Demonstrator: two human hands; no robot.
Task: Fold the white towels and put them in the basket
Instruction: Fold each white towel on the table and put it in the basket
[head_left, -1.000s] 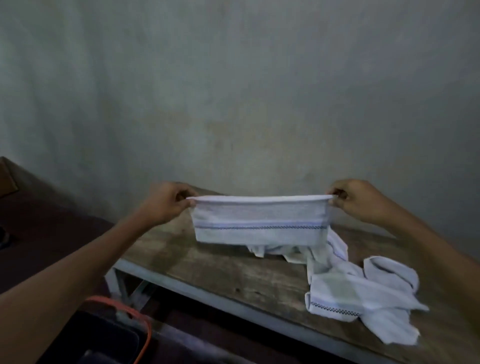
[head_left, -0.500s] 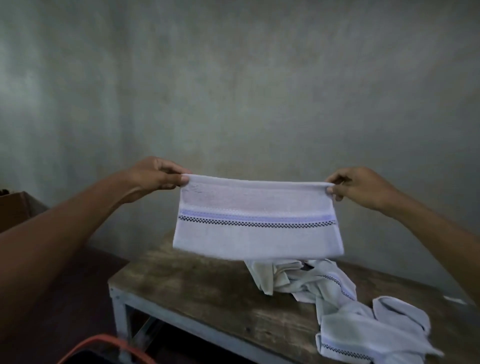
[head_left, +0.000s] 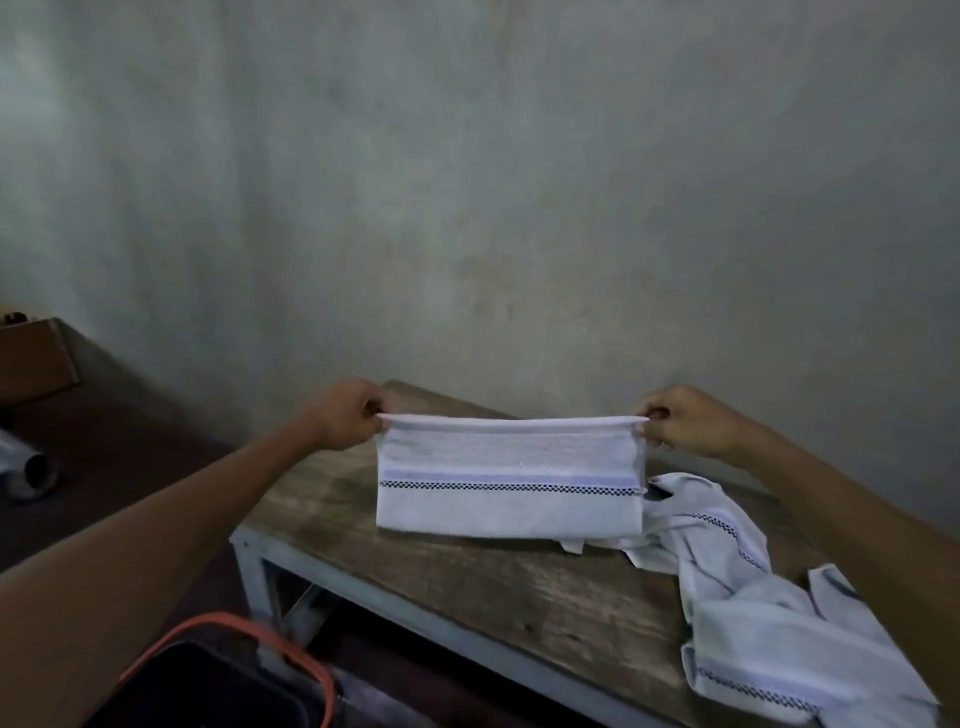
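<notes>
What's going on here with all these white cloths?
A person is folding white towels. The left hand and the right hand each pinch a top corner of a half-folded towel and hold it stretched out over the wooden table. A crumpled pile of unfolded towels lies on the right side of the table. A dark basket with an orange rim sits on the floor at lower left. Its inside is too dark to tell what it holds.

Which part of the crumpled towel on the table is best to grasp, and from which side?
Probably the flat checker-striped hem of the crumpled towel near the table edge, pinched from above by the right hand; elsewhere it is bunched.
</notes>
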